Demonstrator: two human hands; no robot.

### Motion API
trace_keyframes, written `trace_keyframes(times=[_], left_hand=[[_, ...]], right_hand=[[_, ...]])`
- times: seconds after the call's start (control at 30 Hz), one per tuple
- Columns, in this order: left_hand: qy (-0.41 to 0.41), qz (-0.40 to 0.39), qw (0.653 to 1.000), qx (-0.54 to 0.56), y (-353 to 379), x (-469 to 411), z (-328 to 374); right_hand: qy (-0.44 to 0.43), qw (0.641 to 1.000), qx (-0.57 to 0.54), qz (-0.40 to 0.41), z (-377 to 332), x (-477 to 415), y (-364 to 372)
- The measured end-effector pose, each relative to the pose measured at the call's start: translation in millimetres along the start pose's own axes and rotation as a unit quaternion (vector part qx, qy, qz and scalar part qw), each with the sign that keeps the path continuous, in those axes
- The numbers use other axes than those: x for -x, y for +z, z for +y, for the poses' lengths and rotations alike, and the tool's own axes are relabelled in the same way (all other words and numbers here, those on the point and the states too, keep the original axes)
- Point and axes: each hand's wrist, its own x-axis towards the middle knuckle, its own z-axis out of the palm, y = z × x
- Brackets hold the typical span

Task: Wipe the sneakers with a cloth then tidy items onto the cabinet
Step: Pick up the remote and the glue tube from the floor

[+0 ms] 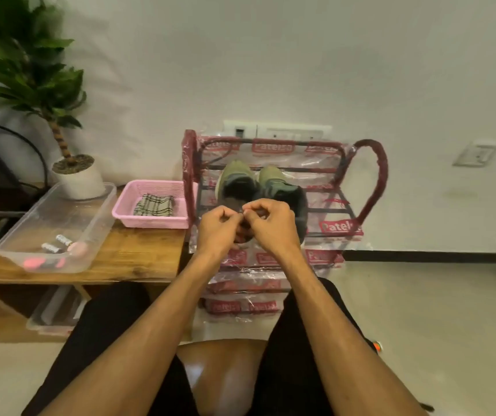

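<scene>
In the head view our left hand (221, 228) and right hand (272, 223) meet at the middle, touching each other at the fingertips. Both have their fingers curled in, thumb and forefinger pressed together; whether they pinch anything between them we cannot tell, it is too small. Just past the hands, at twelve o'clock, a pair of olive-green and dark grey sneakers (236, 180) stands side by side on the top shelf of a dark red metal shoe rack wrapped in printed clear plastic (273, 147). At nine o'clock from the rack a pink plastic basket (150, 224) sits on a low wooden cabinet (141, 256), with a folded checked cloth (154, 204) lying inside it. Further towards nine o'clock a clear plastic tub (96, 235) holds two batteries (57, 244) and some pink items, and at its twelve o'clock we see a green plant in a white pot (81, 181)
</scene>
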Motion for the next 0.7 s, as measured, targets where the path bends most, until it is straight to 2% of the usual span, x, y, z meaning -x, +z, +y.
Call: trace_keyframes(times=[0.2, 0.33, 0.53, 0.7], left_hand=[[0.021, -0.115, 0.992, -0.054, 74.6, 17.2, 9.4], [0.005, -0.193, 0.979, -0.068, 127.8, 30.6, 4.3], [-0.016, -0.325, 0.937, -0.125, 207.6, 63.3, -14.7], [-0.047, -0.391, 0.905, -0.159, 251.1, 81.6, -39.5]], right_hand=[[0.043, 0.995, -0.021, 0.084, 39.4, 20.2, -78.5], [0.089, 0.987, -0.033, 0.131, 71.5, 40.5, -119.7], [0.184, 0.968, -0.010, 0.172, 130.6, 74.4, -179.7], [0.260, 0.948, 0.000, 0.183, 182.6, 100.6, -206.3]])
